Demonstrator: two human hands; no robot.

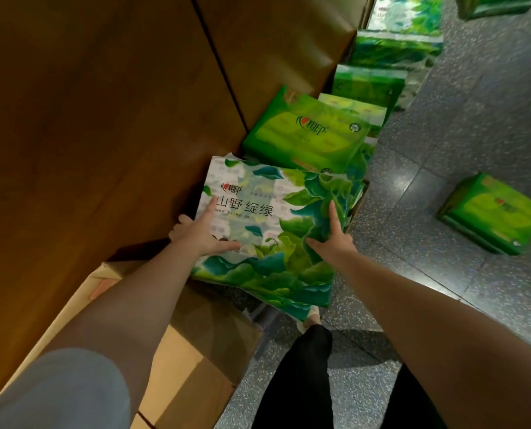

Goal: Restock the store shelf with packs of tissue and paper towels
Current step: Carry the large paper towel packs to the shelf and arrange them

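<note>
Head view: both hands (207,233) hold leaf-printed white-green tissue pack (267,236).

A grey speckled tiled floor (462,119) spreads right of the hands. A tall brown wooden panel (97,119) rises to their left. An open cardboard box (193,351) sits below them.

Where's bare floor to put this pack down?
Free: the grey floor between the row of green packs along the wooden unit and the lone green pack on the right. Crowded: along the unit's base, and by the cardboard box near your feet.
</note>
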